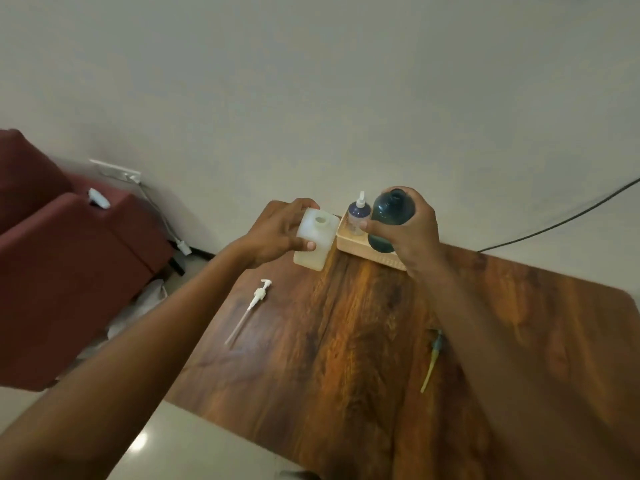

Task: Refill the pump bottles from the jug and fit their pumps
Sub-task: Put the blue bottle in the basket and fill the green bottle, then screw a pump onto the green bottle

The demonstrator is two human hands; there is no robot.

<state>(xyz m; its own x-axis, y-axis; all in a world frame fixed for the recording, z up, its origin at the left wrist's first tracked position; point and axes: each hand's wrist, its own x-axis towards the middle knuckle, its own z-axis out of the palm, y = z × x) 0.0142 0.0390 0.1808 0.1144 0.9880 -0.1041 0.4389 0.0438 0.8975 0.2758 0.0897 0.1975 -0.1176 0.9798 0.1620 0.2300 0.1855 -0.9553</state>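
While both bottles stand uncapped at table's [363, 341] far edge:
L hand [273, 233]: grips white bottle [317, 237].
R hand [412, 233]: grips green bottle [393, 209] over tray [349, 242].
White pump [252, 306]: lies near-left, apart.

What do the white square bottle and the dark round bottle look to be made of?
White square bottle: likely matte, milky plastic; its walls look translucent. Dark round bottle: seemingly tinted teal clear plastic or glass; light passes through and it shines.
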